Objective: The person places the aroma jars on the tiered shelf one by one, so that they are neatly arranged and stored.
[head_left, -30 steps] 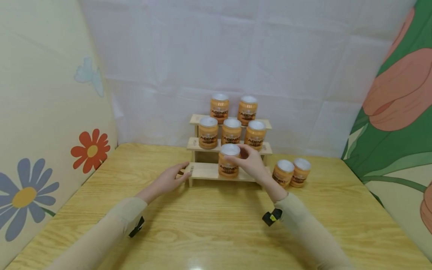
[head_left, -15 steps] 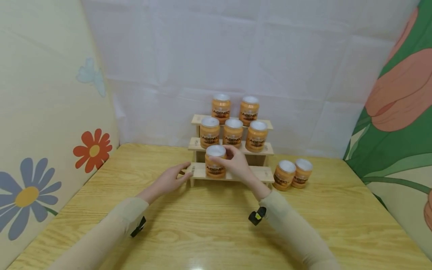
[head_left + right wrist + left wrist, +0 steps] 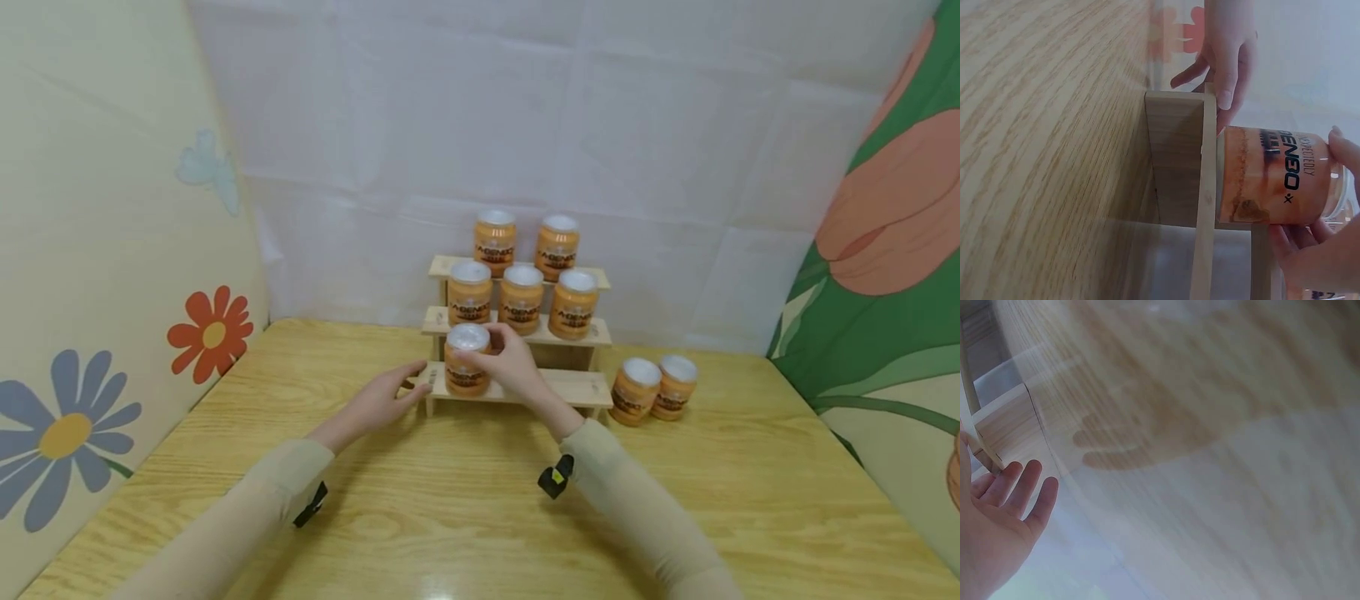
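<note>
My right hand (image 3: 510, 364) grips an orange jar (image 3: 467, 375) with a silvery top near its lid, thumb in front and fingers behind. The jar stands upright on the left part of the bottom step of a wooden three-step display rack (image 3: 558, 386). In the right wrist view the jar's base (image 3: 1225, 181) is right at the step's board (image 3: 1209, 206). My left hand (image 3: 382, 398) holds the left end of that step, thumb on top and fingertips at the board's edge; its other fingers (image 3: 1041, 503) reach out loosely.
Three like jars (image 3: 521, 302) line the middle step and two more (image 3: 557, 248) stand on the top step. Right of the rack, two jars (image 3: 634, 393) stand close together on the wooden table (image 3: 450, 500). A white cloth (image 3: 390, 125) hangs behind.
My right hand has moved the jar left along the bottom step, from its middle to near its left end. My left hand stays at the rack's end.
</note>
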`<state>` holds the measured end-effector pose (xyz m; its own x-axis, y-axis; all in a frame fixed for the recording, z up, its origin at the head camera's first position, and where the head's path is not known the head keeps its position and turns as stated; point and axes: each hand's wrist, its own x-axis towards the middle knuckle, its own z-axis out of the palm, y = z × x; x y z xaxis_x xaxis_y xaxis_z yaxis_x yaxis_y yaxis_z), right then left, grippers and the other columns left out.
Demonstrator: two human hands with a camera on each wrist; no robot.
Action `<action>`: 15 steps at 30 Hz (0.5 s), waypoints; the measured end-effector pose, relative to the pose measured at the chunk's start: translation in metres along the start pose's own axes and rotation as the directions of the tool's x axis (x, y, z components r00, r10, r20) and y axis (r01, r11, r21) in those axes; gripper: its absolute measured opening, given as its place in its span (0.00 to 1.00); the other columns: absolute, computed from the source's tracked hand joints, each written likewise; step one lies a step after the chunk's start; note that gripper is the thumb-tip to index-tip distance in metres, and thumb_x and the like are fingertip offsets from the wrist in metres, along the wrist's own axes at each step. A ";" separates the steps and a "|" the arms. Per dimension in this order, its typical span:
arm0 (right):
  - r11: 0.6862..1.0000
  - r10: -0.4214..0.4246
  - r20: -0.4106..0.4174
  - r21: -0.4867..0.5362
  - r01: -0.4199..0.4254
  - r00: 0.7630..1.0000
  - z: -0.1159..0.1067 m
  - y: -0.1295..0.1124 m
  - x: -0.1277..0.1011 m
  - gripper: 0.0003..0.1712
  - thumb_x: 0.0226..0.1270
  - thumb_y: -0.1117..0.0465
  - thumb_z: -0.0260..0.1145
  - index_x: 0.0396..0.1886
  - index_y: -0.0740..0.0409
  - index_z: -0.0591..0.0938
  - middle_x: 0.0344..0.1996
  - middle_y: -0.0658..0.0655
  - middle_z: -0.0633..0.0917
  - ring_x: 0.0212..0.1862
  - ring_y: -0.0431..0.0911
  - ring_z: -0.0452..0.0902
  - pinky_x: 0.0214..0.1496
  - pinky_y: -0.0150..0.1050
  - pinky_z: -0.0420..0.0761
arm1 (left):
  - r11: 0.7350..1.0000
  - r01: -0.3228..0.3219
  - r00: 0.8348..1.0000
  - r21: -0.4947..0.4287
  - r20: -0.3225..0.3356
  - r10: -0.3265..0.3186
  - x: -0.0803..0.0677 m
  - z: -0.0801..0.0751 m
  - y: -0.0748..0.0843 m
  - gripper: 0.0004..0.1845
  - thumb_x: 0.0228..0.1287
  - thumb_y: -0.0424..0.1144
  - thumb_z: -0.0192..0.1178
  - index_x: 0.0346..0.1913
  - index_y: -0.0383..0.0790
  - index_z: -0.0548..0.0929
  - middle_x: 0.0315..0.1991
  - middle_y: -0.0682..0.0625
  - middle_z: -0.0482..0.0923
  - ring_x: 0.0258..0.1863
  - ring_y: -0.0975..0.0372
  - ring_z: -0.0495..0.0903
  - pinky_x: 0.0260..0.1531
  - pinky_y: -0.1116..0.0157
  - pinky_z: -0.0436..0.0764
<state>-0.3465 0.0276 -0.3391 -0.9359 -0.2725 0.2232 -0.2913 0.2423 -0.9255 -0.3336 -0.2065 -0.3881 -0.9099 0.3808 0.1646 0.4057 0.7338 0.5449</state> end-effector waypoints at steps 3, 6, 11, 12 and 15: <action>1.000 -0.019 0.006 -0.007 0.019 1.000 0.001 0.001 0.002 0.35 0.56 0.53 0.72 0.61 0.58 0.70 0.52 0.57 0.78 0.51 0.47 0.75 0.51 0.40 0.79 | 1.000 0.001 1.000 -0.007 -0.002 -0.001 0.001 0.000 0.000 0.33 0.71 0.51 0.48 0.70 0.33 0.59 0.67 0.36 0.64 0.56 0.46 0.74 0.53 0.49 0.76; 0.999 -0.026 0.007 -0.020 0.026 1.000 0.001 0.001 0.003 0.35 0.56 0.52 0.72 0.61 0.58 0.71 0.53 0.57 0.77 0.51 0.47 0.75 0.51 0.40 0.79 | 1.000 0.001 1.000 -0.014 -0.002 -0.001 0.001 0.000 0.000 0.33 0.71 0.51 0.49 0.70 0.33 0.59 0.67 0.36 0.64 0.56 0.46 0.74 0.53 0.48 0.76; 0.999 -0.035 0.006 -0.041 0.036 0.999 0.001 0.001 0.004 0.34 0.56 0.53 0.72 0.61 0.57 0.72 0.53 0.57 0.77 0.51 0.47 0.76 0.50 0.39 0.79 | 1.000 0.005 1.000 -0.012 0.002 -0.005 0.001 -0.001 0.001 0.33 0.71 0.51 0.49 0.70 0.33 0.59 0.67 0.36 0.63 0.56 0.46 0.74 0.53 0.48 0.76; 0.998 -0.038 0.006 -0.044 0.038 0.999 0.001 0.001 0.004 0.34 0.57 0.53 0.71 0.61 0.57 0.72 0.52 0.57 0.78 0.50 0.47 0.76 0.50 0.39 0.79 | 1.000 0.005 1.000 -0.009 0.002 -0.005 0.001 0.000 0.001 0.33 0.71 0.51 0.49 0.70 0.33 0.59 0.67 0.36 0.63 0.56 0.46 0.74 0.53 0.48 0.77; 0.998 -0.030 0.003 -0.048 0.030 1.000 0.000 0.002 0.004 0.34 0.57 0.53 0.71 0.62 0.56 0.72 0.52 0.56 0.78 0.50 0.46 0.76 0.50 0.38 0.79 | 1.000 0.002 1.000 0.000 0.001 -0.002 0.002 0.000 0.002 0.33 0.71 0.50 0.49 0.70 0.32 0.59 0.67 0.36 0.64 0.56 0.45 0.75 0.53 0.48 0.76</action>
<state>-0.3507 0.0272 -0.3398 -0.9263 -0.2823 0.2497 -0.3282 0.2788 -0.9025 -0.3346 -0.2044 -0.3869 -0.9107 0.3797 0.1626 0.4037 0.7345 0.5455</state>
